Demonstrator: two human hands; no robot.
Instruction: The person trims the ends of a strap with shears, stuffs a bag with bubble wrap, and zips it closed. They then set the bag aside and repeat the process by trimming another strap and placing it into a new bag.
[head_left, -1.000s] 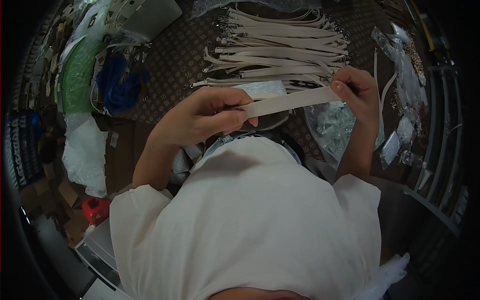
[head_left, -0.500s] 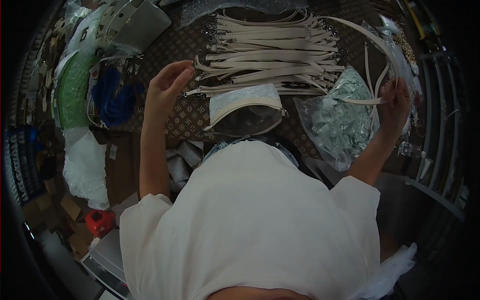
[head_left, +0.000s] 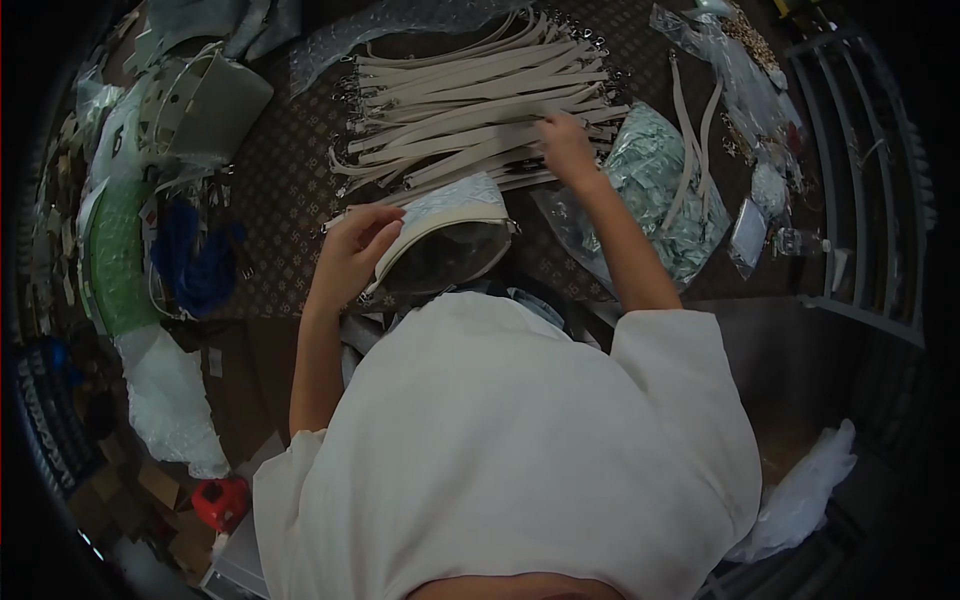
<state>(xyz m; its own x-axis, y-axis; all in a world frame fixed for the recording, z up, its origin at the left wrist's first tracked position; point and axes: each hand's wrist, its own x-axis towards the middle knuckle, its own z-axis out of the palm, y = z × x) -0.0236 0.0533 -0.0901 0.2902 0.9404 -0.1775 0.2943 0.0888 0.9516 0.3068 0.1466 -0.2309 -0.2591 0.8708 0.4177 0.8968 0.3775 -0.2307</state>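
Observation:
A small handbag (head_left: 455, 205) with a quilted pale-blue side and a cream rim lies in front of my body, its dark mouth facing me. My left hand (head_left: 355, 250) is at the bag's left edge, thumb and fingers closed around that edge. Beyond the bag lies a wide pile of cream straps (head_left: 450, 125) with metal clasps at their ends. My right hand (head_left: 567, 150) is over the right part of this pile, its fingers curled in. What it holds, if anything, is hidden.
Right of the pile are a clear bag of pale-green packets (head_left: 655, 165) and loose straps (head_left: 685, 140). A grey-beige bag (head_left: 215, 105), a blue bundle (head_left: 195, 260) and green wrapped material (head_left: 118, 255) lie left. A metal rack (head_left: 860, 190) stands at the far right.
My right hand has come from the far right, where it held a strap, to the pile. My left hand has come down to the handbag's edge. The view has shifted.

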